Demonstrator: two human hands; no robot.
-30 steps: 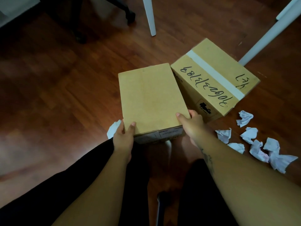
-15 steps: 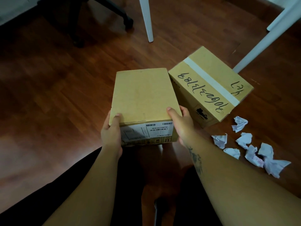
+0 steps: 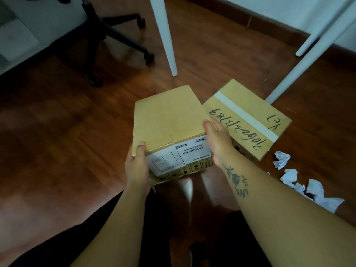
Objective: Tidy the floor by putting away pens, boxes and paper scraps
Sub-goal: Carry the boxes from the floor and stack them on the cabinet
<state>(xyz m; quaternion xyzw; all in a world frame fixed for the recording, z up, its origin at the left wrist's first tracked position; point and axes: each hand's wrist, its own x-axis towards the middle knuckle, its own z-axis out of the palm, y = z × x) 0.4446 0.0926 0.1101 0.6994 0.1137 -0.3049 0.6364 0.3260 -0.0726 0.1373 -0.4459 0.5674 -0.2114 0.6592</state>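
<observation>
The left hand (image 3: 137, 166) and right hand (image 3: 218, 140) clasp opposite sides of the cardboard box (image 3: 167, 116) between them, which looks stiff, probably light, and best gripped low at its corners.

Plain box (image 3: 167, 116): tan cardboard; white label with black barcodes, with a row of small black symbols below.
Taped box (image 3: 258, 110): tan cardboard, white tape stripe, black handwriting.
Paper scraps (image 3: 282, 159): white, bluish in shadow.
Floor (image 3: 77, 141): glossy reddish-brown wood planks.
Table legs (image 3: 165, 35): white.
Chair base (image 3: 115, 33): black.
Trousers (image 3: 96, 237): black.
Tattoo (image 3: 236, 180): dark grey-black, flower-like, on the right forearm.
Wall (image 3: 289, 12): white; skirting (image 3: 240, 15) is dark brown.
</observation>
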